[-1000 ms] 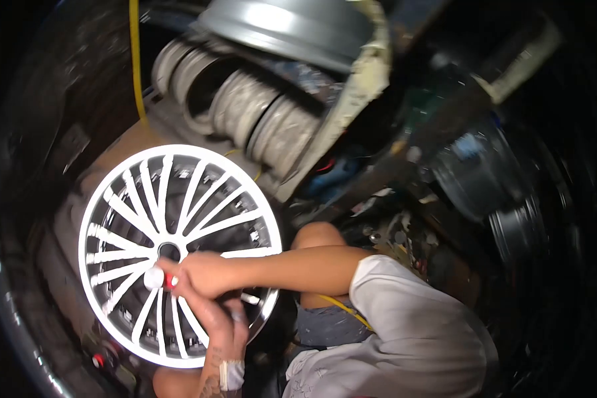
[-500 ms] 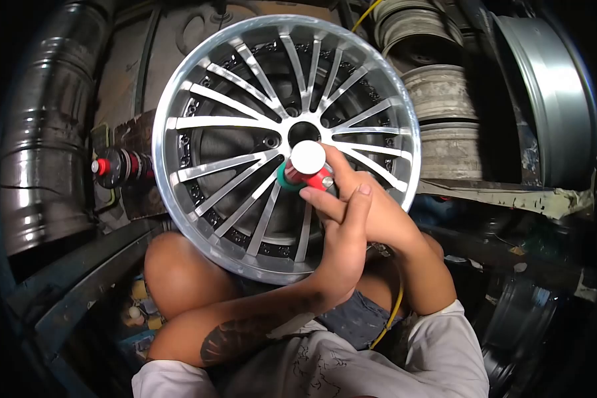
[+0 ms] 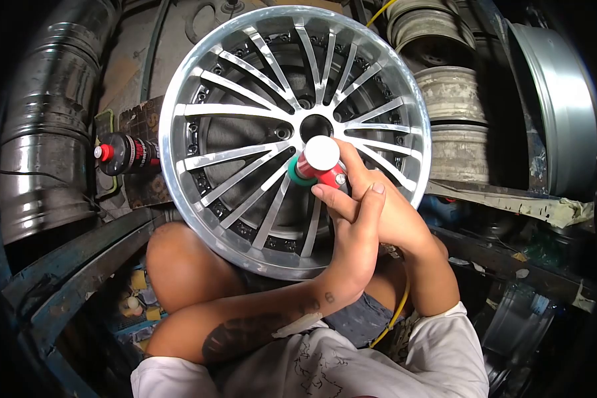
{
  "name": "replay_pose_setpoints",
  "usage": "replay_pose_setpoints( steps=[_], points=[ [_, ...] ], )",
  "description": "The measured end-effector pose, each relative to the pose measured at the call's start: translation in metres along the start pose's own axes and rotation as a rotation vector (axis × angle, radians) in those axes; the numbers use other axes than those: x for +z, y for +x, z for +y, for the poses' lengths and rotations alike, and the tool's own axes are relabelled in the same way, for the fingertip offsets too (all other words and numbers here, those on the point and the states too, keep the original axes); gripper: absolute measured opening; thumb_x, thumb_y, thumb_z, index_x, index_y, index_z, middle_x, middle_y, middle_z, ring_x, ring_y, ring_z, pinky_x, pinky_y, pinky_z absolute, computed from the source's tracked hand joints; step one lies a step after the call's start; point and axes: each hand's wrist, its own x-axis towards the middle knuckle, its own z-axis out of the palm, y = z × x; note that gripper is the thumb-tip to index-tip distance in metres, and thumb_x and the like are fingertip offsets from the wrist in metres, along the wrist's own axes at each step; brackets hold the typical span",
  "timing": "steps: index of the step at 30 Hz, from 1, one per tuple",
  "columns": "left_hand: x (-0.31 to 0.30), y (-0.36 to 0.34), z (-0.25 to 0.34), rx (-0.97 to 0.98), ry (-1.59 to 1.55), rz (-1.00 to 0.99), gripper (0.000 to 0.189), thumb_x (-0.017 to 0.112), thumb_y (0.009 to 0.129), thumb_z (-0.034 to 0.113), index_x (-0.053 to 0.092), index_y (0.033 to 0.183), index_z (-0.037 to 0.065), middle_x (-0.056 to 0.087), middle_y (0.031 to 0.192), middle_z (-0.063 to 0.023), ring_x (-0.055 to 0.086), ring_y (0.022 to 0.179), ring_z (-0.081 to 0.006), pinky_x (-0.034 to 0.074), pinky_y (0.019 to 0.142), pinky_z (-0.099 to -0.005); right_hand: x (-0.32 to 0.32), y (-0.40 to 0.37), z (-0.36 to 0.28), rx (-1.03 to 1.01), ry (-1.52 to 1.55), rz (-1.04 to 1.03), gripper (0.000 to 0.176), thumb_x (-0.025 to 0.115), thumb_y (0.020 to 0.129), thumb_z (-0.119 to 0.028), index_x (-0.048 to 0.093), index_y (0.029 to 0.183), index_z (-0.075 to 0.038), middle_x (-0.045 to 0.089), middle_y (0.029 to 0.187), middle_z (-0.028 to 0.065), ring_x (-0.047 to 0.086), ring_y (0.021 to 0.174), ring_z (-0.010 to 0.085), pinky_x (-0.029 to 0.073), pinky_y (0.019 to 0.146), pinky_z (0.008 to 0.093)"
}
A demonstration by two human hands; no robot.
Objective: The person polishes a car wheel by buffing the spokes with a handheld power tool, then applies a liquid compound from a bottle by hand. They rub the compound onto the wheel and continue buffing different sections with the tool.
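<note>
A multi-spoke alloy wheel [image 3: 191,162] with a bright, polished rim lies face up in front of me, above my knees. My right hand [image 3: 395,209] is wrapped round a small red air sander [image 3: 330,176] with a white round top. Its green pad [image 3: 299,170] is over the spokes just below the hub hole; whether it touches them is hard to tell. My left hand [image 3: 356,242] comes in from below and clasps the tool's handle against my right hand, thumb lying across it. The hands cover most of the handle.
A dark bottle with a red cap [image 3: 123,154] lies left of the wheel. Stacked shiny rims [image 3: 46,132] line the far left, with dull rims [image 3: 452,93] and a large silver rim [image 3: 564,113] at right. A yellow hose [image 3: 399,302] passes beside my right arm.
The wheel, my hands and the sander appear slightly further right in view, as do the surroundings. The sander stays just below the hub, and the grip is the same.
</note>
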Motion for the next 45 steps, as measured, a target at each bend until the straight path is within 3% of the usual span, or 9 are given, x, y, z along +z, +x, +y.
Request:
replay_pose_setpoints(
  steps=[4,8,16,17,23,27,28,35,45],
  points=[
    [-0.013,0.004,-0.025,-0.046,-0.008,0.000,0.095,0.057,0.107,0.040,-0.002,0.162,-0.008,0.012,0.167,-0.0266,0.017,0.157,-0.0306,0.022,0.125,-0.0398,-0.002,-0.004,0.000,-0.033,-0.016,-0.049,0.061,0.072,0.098,-0.021,0.040,0.148,-0.007,0.067,0.075,0.0139,0.065,0.063,0.0247,0.051,0.064,0.0356],
    [-0.012,-0.009,-0.022,-0.077,-0.045,-0.041,0.094,0.053,0.107,0.044,-0.003,0.163,-0.006,0.014,0.167,-0.0238,0.018,0.156,-0.0269,0.023,0.125,-0.0394,0.000,-0.008,0.000,-0.107,-0.017,-0.110,0.066,0.071,0.098,-0.024,0.035,0.149,-0.005,0.064,0.072,0.0257,0.065,0.068,0.0473,0.050,0.065,0.0480],
    [-0.011,0.022,-0.020,-0.092,0.088,-0.009,0.093,0.052,0.106,0.052,0.009,0.163,-0.007,0.031,0.162,-0.0230,0.036,0.151,-0.0268,0.032,0.122,-0.0409,0.000,0.007,0.014,-0.093,-0.020,0.095,0.068,0.070,0.098,-0.025,0.034,0.152,-0.004,0.066,0.073,0.0239,0.068,0.068,0.0434,0.050,0.066,0.0476],
    [-0.008,0.019,-0.015,-0.108,0.098,0.001,0.093,0.052,0.105,0.052,0.009,0.163,-0.007,0.032,0.161,-0.0237,0.036,0.151,-0.0277,0.032,0.123,-0.0412,0.000,0.006,0.013,-0.070,-0.048,0.114,0.063,0.071,0.099,-0.022,0.039,0.151,-0.007,0.069,0.080,0.0138,0.066,0.066,0.0257,0.052,0.067,0.0352],
    [-0.003,0.005,-0.009,-0.133,0.054,-0.007,0.094,0.052,0.105,0.052,0.006,0.163,-0.007,0.030,0.162,-0.0247,0.036,0.151,-0.0283,0.034,0.122,-0.0411,-0.003,-0.001,0.006,-0.047,0.015,-0.035,0.062,0.071,0.099,-0.023,0.039,0.150,-0.007,0.068,0.075,0.0118,0.063,0.060,0.0203,0.051,0.060,0.0349],
    [0.000,0.009,0.001,-0.091,0.111,0.012,0.095,0.052,0.106,0.049,0.002,0.164,-0.007,0.027,0.163,-0.0245,0.031,0.154,-0.0282,0.031,0.123,-0.0390,0.007,0.007,0.018,-0.157,0.055,0.152,0.058,0.070,0.101,-0.022,0.042,0.149,-0.007,0.067,0.075,0.0083,0.061,0.062,0.0190,0.051,0.063,0.0346],
    [-0.003,0.010,-0.004,-0.085,0.119,0.018,0.095,0.052,0.106,0.049,0.002,0.164,-0.007,0.027,0.164,-0.0242,0.031,0.153,-0.0278,0.031,0.123,-0.0386,0.001,0.005,0.007,-0.052,0.073,0.070,0.064,0.071,0.098,-0.025,0.038,0.150,-0.007,0.071,0.082,0.0249,0.071,0.074,0.0430,0.053,0.068,0.0458],
    [0.000,0.014,0.007,-0.032,0.148,0.032,0.099,0.054,0.106,0.048,-0.006,0.164,-0.005,0.015,0.168,-0.0241,0.016,0.159,-0.0281,0.022,0.126,-0.0388,0.006,0.012,0.010,-0.092,0.034,0.140,0.065,0.071,0.098,-0.026,0.038,0.151,-0.008,0.072,0.087,0.0253,0.071,0.079,0.0460,0.053,0.072,0.0460],
    [0.000,0.010,-0.004,-0.030,0.117,0.115,0.100,0.061,0.102,0.049,0.003,0.163,-0.005,0.025,0.164,-0.0245,0.033,0.151,-0.0298,0.033,0.121,-0.0390,0.005,0.007,0.001,-0.082,0.007,0.073,0.063,0.072,0.097,-0.024,0.039,0.149,-0.007,0.072,0.087,0.0232,0.070,0.075,0.0435,0.053,0.070,0.0443]
  ],
)
